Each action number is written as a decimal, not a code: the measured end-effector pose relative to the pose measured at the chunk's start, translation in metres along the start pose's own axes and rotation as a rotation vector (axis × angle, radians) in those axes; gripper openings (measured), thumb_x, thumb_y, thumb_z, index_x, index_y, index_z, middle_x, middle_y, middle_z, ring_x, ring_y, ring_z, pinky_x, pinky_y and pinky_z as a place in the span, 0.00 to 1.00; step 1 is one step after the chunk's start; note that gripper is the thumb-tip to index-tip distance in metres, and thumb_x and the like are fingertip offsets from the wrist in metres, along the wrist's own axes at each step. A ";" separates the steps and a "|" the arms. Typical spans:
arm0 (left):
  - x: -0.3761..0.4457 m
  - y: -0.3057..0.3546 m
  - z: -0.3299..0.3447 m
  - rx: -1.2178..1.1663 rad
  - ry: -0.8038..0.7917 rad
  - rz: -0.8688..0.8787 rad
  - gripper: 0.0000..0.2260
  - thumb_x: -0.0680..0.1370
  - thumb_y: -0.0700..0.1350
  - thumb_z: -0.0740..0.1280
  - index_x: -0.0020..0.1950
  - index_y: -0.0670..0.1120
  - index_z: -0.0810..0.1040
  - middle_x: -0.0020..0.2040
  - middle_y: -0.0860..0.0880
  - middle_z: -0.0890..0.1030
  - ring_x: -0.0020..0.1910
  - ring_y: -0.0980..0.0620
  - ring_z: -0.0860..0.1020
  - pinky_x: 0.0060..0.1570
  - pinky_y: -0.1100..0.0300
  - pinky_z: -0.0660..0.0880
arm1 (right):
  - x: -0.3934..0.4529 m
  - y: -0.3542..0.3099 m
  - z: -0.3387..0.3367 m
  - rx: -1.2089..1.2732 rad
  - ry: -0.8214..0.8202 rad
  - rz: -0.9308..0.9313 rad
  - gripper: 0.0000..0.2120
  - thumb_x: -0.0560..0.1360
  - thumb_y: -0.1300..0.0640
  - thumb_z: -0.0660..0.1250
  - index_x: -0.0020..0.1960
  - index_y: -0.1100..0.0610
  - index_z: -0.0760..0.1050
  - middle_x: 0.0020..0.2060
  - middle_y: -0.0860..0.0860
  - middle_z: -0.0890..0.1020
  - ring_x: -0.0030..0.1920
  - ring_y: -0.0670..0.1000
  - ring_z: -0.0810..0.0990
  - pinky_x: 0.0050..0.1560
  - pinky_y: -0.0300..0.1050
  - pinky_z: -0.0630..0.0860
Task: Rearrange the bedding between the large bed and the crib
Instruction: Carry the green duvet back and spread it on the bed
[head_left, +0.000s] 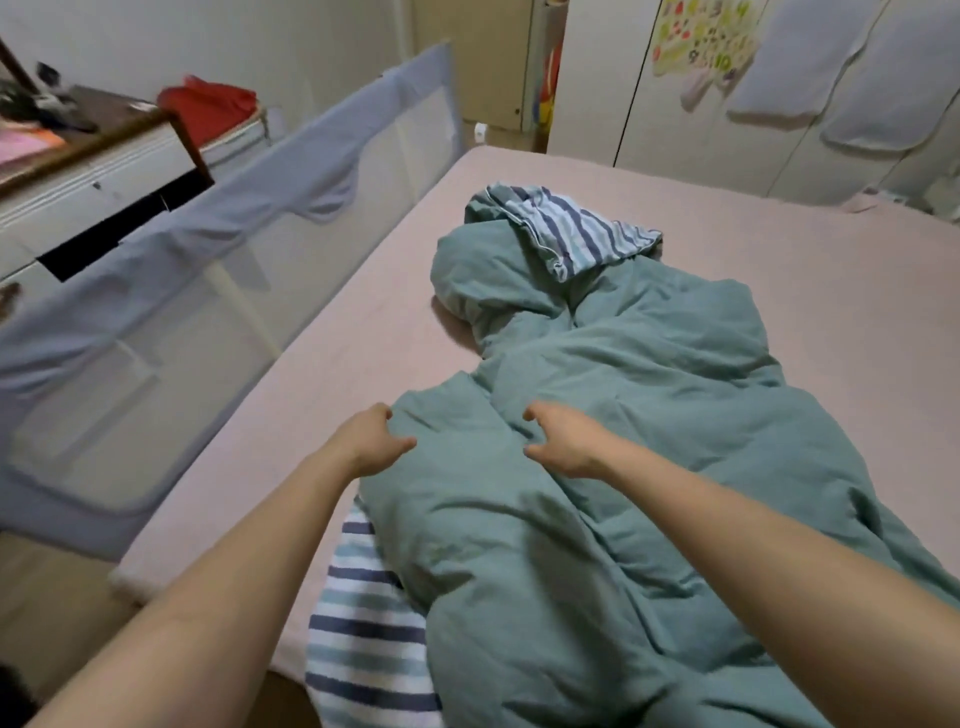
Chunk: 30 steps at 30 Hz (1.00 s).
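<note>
Both grips are sitting on the green duvet (623, 441), and we are recording them as follows. Our left hand (371, 441) is curling its fingers and thumb around a fold at the duvet's left edge, pinching the fabric. Our right hand (561, 441) is lying just beside it on the duvet's top, its fingers bent down into the cloth with the thumb apart; we cannot tell whether it is actually gripping a fold or only pressing.

We are noting that the duvet is lying bunched lengthwise along the middle of the large bed (337, 338), on its pink sheet, with the striped underside (582, 234) turned up at the far end and showing again at the near end, below our left forearm. A grey-blue mesh bed rail (223, 234) is standing along the duvet's left, at the mattress edge. Beyond the rail a wooden-topped desk (104, 150) is carrying a red cloth (208, 104). White wardrobe doors (675, 104) are standing beyond the duvet's far end.
</note>
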<state>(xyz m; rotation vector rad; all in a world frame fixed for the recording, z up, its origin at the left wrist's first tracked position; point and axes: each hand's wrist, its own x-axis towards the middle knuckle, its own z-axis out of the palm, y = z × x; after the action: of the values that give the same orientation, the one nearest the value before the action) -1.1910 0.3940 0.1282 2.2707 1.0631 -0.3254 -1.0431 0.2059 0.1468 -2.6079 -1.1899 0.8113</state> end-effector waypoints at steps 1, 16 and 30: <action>0.010 -0.006 0.005 -0.066 0.005 -0.020 0.29 0.77 0.52 0.67 0.72 0.39 0.63 0.69 0.39 0.71 0.67 0.42 0.71 0.61 0.56 0.68 | 0.013 -0.008 0.002 -0.012 0.005 -0.009 0.22 0.77 0.55 0.63 0.69 0.60 0.66 0.67 0.58 0.72 0.66 0.57 0.71 0.62 0.44 0.67; 0.161 -0.080 0.103 -0.517 -0.100 -0.169 0.25 0.68 0.49 0.76 0.62 0.43 0.76 0.59 0.44 0.80 0.57 0.45 0.78 0.60 0.52 0.73 | 0.206 -0.051 0.079 -0.061 0.036 -0.183 0.22 0.77 0.50 0.63 0.67 0.58 0.68 0.62 0.58 0.73 0.62 0.58 0.72 0.63 0.50 0.68; 0.071 -0.108 0.108 -0.763 -0.021 -0.452 0.19 0.75 0.58 0.67 0.55 0.43 0.78 0.46 0.44 0.82 0.46 0.50 0.82 0.51 0.53 0.77 | 0.139 -0.048 0.148 -0.415 -0.624 -0.302 0.14 0.73 0.55 0.64 0.58 0.56 0.75 0.57 0.56 0.80 0.57 0.58 0.78 0.48 0.43 0.71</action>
<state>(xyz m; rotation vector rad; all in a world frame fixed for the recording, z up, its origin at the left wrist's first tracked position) -1.2242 0.4248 -0.0339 1.3473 1.3912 -0.0886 -1.0797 0.3297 -0.0169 -2.4193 -2.0463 1.5060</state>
